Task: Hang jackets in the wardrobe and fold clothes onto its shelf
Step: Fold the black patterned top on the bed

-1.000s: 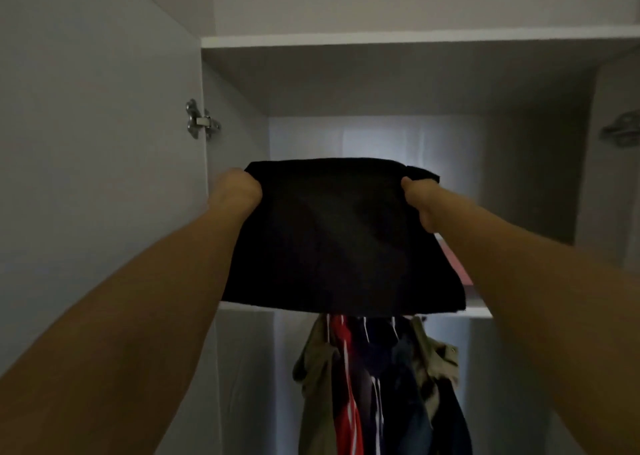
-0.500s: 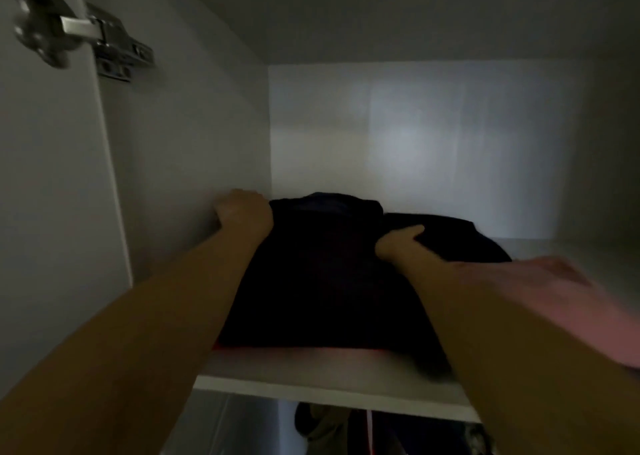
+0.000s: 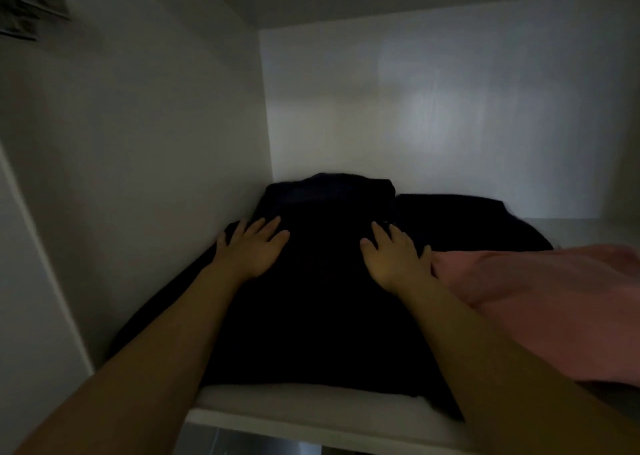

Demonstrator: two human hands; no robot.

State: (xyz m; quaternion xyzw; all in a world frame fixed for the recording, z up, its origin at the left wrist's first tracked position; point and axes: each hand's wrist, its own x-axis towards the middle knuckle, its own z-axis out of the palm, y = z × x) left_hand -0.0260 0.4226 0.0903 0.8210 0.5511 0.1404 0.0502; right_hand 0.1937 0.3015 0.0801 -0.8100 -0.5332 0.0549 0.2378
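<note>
Both palms flat, gripping nothing: left hand (image 3: 252,250), right hand (image 3: 393,254) on folded black garment (image 3: 322,302); press evenly, square it into white shelf's (image 3: 311,406) left rear corner.

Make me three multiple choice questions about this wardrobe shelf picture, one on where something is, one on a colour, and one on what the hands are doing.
1. Where does the black folded garment lie on the shelf?
A. against the left wall
B. far right corner
C. hanging under the shelf

2. What colour is the cloth right of the black pile?
A. green
B. pink
C. white

3. How are the two hands placed?
A. both clenched in fists
B. both lifted off the clothes
C. both flat on the black garment

Answers:
1. A, its left edge runs along the wardrobe's left wall.
2. B, it shows pink beside the right arm.
3. C, the left hand and right hand rest on it with fingers spread.
</note>
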